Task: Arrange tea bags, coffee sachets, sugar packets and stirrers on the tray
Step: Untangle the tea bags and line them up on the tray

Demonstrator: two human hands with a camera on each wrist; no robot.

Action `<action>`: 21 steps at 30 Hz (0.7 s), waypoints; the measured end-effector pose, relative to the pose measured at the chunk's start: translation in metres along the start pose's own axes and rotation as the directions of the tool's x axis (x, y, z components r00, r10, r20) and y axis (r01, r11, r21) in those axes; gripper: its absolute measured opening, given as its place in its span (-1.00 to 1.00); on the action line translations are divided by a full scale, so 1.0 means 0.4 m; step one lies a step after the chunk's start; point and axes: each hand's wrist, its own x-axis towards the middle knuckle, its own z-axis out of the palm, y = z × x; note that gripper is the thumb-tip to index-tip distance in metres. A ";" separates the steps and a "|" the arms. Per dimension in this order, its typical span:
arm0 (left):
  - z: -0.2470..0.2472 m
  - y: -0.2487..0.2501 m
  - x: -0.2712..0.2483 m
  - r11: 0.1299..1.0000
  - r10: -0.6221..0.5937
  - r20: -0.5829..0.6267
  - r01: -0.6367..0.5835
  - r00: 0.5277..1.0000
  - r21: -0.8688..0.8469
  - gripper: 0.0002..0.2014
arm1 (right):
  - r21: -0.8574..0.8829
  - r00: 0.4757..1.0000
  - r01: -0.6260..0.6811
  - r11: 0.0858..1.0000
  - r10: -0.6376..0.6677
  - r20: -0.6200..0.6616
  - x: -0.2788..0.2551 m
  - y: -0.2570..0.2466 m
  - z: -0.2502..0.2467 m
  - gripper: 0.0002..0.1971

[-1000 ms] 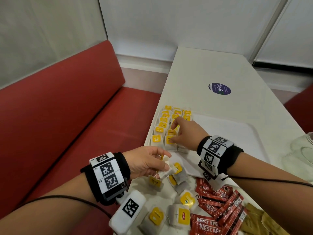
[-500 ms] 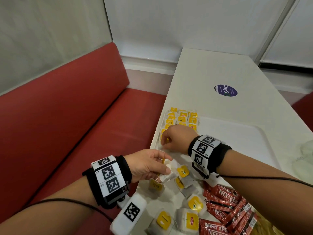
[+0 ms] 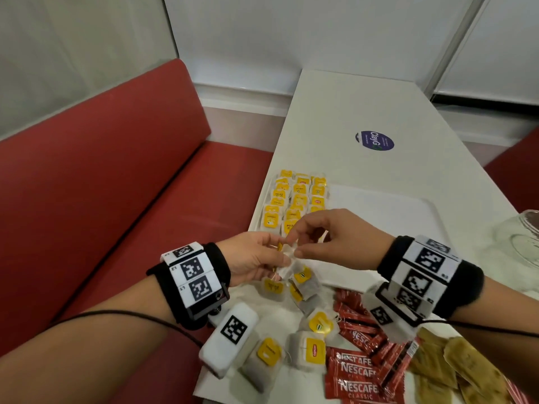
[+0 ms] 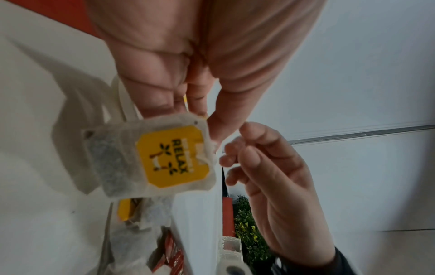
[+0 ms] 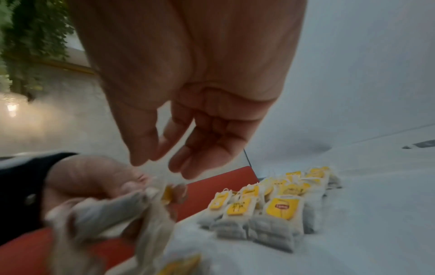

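Observation:
My left hand [image 3: 277,253] pinches a small bunch of tea bags [image 3: 287,268] by their top edges, just above the table's near left. The left wrist view shows the front tea bag [image 4: 164,158] with a yellow "RELAX" tag hanging from my fingers. My right hand [image 3: 295,245] hovers close beside it, thumb and forefinger slightly apart and holding nothing; its fingers [image 5: 188,163] hang relaxed. Behind the hands, the white tray [image 3: 393,217] carries three rows of tea bags [image 3: 297,199] along its left side. No stirrers are in view.
Loose tea bags [image 3: 310,349] lie on the table in front of me, red Nescafe sachets [image 3: 358,373] to their right, brown sugar packets [image 3: 455,363] further right. A glass jar [image 3: 525,237] stands at the right edge. A red bench [image 3: 116,199] runs along the table's left.
My right hand has left the tea-bag rows on the tray and come back to the left hand. The left hand has risen a little with its tea bags.

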 end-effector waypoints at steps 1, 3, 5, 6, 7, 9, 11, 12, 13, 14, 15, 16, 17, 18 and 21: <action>0.005 0.000 0.001 1.000 0.001 -0.002 -0.001 1.000 0.001 -0.74 | -0.020 0.999 0.051 0.998 -0.051 0.006 -0.021 -0.002 0.006 -0.82; 0.014 -0.002 0.003 1.000 0.004 -0.012 -0.004 1.000 0.005 -0.76 | -0.149 0.985 0.173 0.973 -0.169 0.043 -0.053 0.000 0.023 -0.74; 0.020 -0.005 0.005 1.000 0.002 -0.011 -0.002 1.000 -0.008 -0.77 | -0.321 0.955 0.297 0.899 -0.280 0.099 -0.077 -0.006 0.042 -0.65; 0.022 -0.006 0.004 1.000 -0.002 -0.008 0.002 1.000 -0.016 -0.78 | -0.409 0.933 0.359 0.839 -0.337 0.128 -0.087 -0.009 0.051 -0.60; 0.024 -0.007 0.004 1.000 -0.004 -0.004 0.004 1.000 -0.025 -0.79 | -0.483 0.913 0.404 0.776 -0.378 0.156 -0.093 -0.011 0.060 -0.57; 0.030 -0.008 0.004 0.998 -0.007 0.028 0.008 1.000 -0.065 -0.79 | -0.545 0.901 0.417 0.727 -0.412 0.139 -0.102 -0.017 0.079 -0.54; 0.039 -0.005 -0.001 0.995 0.001 0.069 0.006 0.998 -0.098 -0.78 | -0.487 0.937 0.313 0.815 -0.348 0.020 -0.105 -0.027 0.097 -0.56; 0.045 -0.004 -0.004 0.994 0.008 0.087 0.001 0.996 -0.106 -0.79 | -0.448 0.961 0.234 0.863 -0.276 -0.031 -0.106 -0.029 0.104 -0.60; 0.049 -0.003 -0.007 0.994 0.014 0.098 -0.003 0.995 -0.112 -0.80 | -0.412 0.977 0.162 0.897 -0.204 -0.058 -0.108 -0.030 0.110 -0.66; 0.052 -0.003 -0.009 0.993 0.014 0.098 -0.003 0.995 -0.119 -0.81 | -0.382 0.983 0.117 0.917 -0.161 -0.085 -0.109 -0.029 0.116 -0.73; 0.053 -0.003 -0.012 0.992 0.010 0.092 0.001 0.996 -0.127 -0.81 | -0.346 0.984 0.095 0.933 -0.141 -0.110 -0.112 -0.029 0.119 -0.80; 0.055 -0.004 -0.015 0.991 0.006 0.089 0.006 0.996 -0.134 -0.81 | -0.300 0.983 0.083 0.950 -0.128 -0.133 -0.114 -0.028 0.119 -0.85; 0.057 -0.004 -0.018 0.990 -0.002 0.088 0.014 0.996 -0.141 -0.80 | -0.248 0.982 0.075 0.966 -0.115 -0.150 -0.117 -0.026 0.118 -0.88; 0.059 -0.005 -0.021 0.989 -0.010 0.076 0.021 0.997 -0.149 -0.78 | -0.180 0.983 0.062 0.982 -0.092 -0.160 -0.119 -0.023 0.115 -0.89; 0.057 -0.011 -0.020 0.987 -0.027 0.004 0.027 1.000 -0.156 -0.56 | 0.052 0.987 0.007 0.999 0.002 -0.160 -0.128 -0.016 0.093 -0.85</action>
